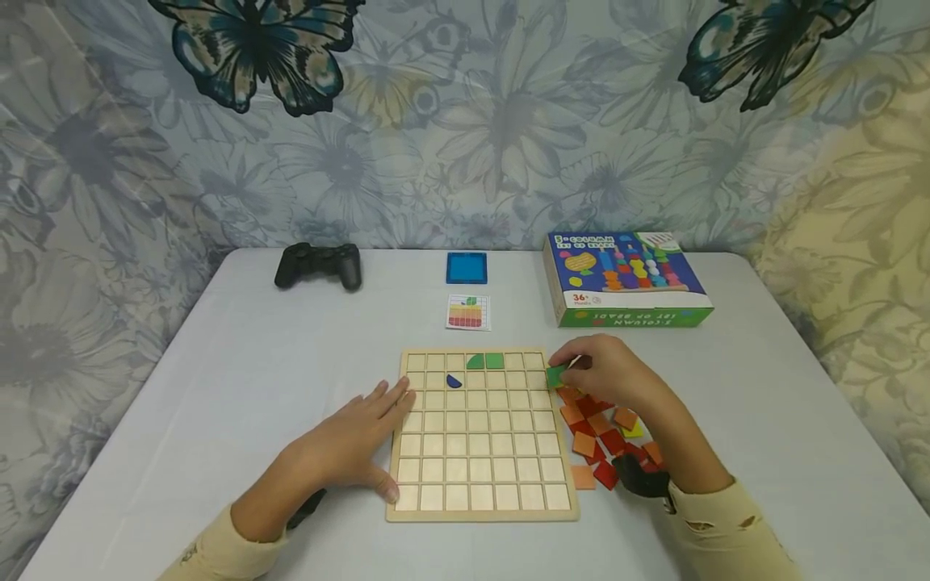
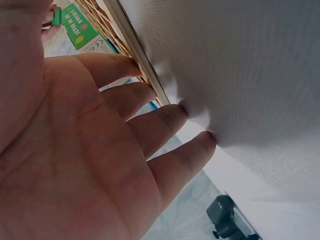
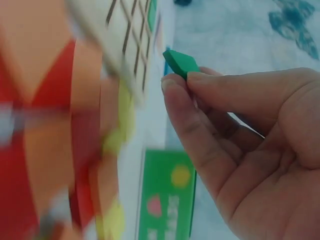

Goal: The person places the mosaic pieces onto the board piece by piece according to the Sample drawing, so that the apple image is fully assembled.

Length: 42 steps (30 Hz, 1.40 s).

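Note:
A wooden grid board lies on the white table. Two green tiles sit in its top row: a rounded-corner tile and a square tile. A small dark blue half-round piece lies in the second row. My left hand rests along the board's left edge, fingers straight and spread. Between thumb and finger, my right hand pinches a green tile just above the board's upper right edge. Below that hand lies a pile of orange, red and yellow tiles.
Behind the board lie a pattern card and a blue square tray. A boxed toy set stands at the back right, a black game controller at the back left. The patterned wall covering rises behind the table.

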{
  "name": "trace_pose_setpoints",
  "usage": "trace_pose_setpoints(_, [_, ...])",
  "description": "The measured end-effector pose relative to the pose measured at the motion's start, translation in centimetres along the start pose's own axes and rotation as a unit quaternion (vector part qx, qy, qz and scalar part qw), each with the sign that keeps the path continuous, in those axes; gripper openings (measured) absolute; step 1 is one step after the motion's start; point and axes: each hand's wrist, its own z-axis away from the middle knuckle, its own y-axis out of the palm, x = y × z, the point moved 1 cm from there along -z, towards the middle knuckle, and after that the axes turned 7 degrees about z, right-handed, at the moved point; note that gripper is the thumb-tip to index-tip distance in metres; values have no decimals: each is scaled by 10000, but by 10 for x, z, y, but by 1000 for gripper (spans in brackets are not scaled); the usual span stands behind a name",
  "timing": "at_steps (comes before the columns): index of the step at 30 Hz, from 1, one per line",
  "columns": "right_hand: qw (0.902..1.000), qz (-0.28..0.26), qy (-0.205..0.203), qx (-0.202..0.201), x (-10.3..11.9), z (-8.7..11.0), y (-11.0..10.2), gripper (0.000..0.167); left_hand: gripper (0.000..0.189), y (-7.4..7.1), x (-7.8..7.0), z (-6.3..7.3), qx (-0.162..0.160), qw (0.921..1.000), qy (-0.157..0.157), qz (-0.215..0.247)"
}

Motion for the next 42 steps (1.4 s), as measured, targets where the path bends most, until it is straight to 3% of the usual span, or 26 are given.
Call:
trace_pose_setpoints(4, [9989, -127, -432, 118, 15, -11, 13, 15, 127, 0, -1, 1, 30, 10000, -40, -4])
trace_pose_setpoints(9, [9978, -226, -581, 209, 28, -24, 28, 10, 127, 0, -1, 2, 22, 10000, -46, 17])
trace_pose_setpoints(15, [9975, 196, -683, 12, 35, -35, 43, 7, 127, -1, -1, 1, -10, 10000, 46, 23])
trace_pose_setpoints(22, [9934, 678, -921, 99, 40, -35, 53, 7, 127, 0, -1, 0, -2, 10000, 80, -10])
trace_pose_setpoints(26, [9918, 937, -863, 29, 44, -34, 58, 8, 128, 0, 0, 0, -11, 10000, 87, -41])
trace_pose_setpoints(32, [9811, 1680, -954, -69, 53, -29, 62, 6, 128, 1, 0, -1, -20, 9999, 96, -28])
trace_pose_setpoints(42, [9729, 2086, -977, -198, 61, -25, 64, 16, 127, 0, 0, 0, -38, 9999, 71, -71])
